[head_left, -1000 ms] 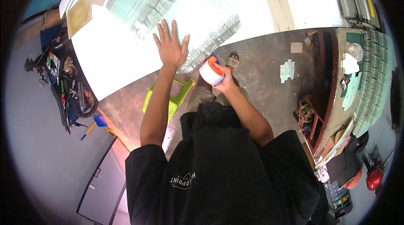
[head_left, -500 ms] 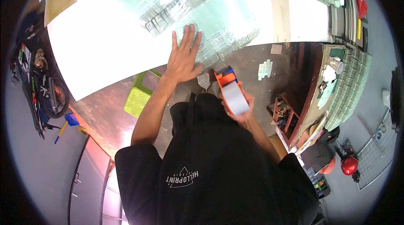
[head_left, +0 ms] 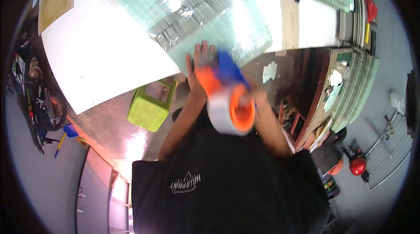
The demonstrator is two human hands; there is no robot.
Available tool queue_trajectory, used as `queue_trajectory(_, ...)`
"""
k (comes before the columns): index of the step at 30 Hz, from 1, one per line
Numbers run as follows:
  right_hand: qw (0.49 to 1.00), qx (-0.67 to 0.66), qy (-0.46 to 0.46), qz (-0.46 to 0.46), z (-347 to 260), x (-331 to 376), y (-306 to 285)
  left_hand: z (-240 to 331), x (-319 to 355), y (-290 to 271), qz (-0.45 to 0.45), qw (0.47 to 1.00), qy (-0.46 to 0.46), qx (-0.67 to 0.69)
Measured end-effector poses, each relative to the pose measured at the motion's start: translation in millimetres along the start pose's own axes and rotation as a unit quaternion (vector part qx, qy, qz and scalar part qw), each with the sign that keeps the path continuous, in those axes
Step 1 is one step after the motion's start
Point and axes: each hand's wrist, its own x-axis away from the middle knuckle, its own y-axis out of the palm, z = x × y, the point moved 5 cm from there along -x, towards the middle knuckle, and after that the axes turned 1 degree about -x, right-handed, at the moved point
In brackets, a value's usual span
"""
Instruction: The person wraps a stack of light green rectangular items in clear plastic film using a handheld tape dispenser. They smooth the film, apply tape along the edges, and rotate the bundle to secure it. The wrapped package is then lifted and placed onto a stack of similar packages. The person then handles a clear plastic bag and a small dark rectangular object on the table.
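Here our right hand [head_left: 258, 102] was clamped on the tape dispenser [head_left: 227, 102], raised just beside our left hand [head_left: 199, 65], which lay spread flat on the green tile sheet [head_left: 192, 10]; a green stool [head_left: 151, 107] stood below-left.

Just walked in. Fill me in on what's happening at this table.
A person in a black shirt stands at a white table that carries a glossy sheet of pale green tiles. The left hand lies flat on the near edge of that sheet. The right hand holds a tape dispenser, orange and blue with a grey roll, raised close to the camera and blurred. A lime green stool stands on the floor below.
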Motion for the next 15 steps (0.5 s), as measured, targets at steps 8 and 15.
queue_trajectory(8, 0.981, 0.003, -0.119, 0.154, -23.3, 90.2, -91.9, 80.6, -19.8, -38.8, 0.048, 0.933, 0.102, -0.341)
queue_trajectory(15, 0.896, -0.027, -0.322, 0.305, -65.4, 265.5, -176.2, 99.2, -68.4, -73.2, 0.137, 0.888, 0.107, -0.427)
